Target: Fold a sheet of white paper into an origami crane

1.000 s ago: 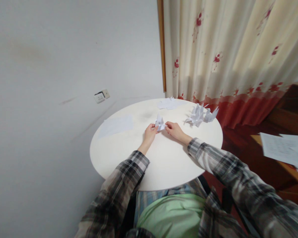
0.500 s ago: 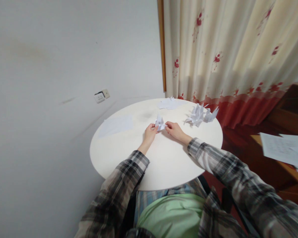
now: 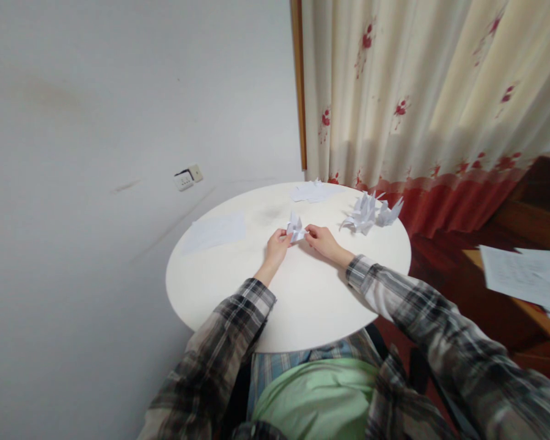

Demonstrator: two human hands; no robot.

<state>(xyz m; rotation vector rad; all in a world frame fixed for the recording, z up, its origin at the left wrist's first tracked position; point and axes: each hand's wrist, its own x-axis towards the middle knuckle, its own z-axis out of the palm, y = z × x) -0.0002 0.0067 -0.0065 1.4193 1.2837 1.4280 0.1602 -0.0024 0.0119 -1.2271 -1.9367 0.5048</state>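
Observation:
Between my two hands, over the middle of the round white table (image 3: 297, 311), is a small folded white paper figure (image 3: 296, 227) with pointed tips sticking up. It looks like an origami crane, though its details are small. My left hand (image 3: 278, 244) pinches its left side between thumb and fingers. On the other side, my right hand (image 3: 319, 238) pinches the lower right corner. The fingertips cover parts of the paper on both sides. To the right of my right hand lies a heap of several folded paper cranes (image 3: 364, 212).
White paper sheets (image 3: 215, 232) lie at the table's left, and more paper (image 3: 314, 192) lies at its far edge. A wall with a socket (image 3: 184, 179) borders the left. Behind hangs a floral curtain (image 3: 403, 110). Written sheets (image 3: 517, 275) rest on wooden furniture at right.
Both hands keep their grip in nearly the same place. The folded paper's upper points look slightly more spread apart now.

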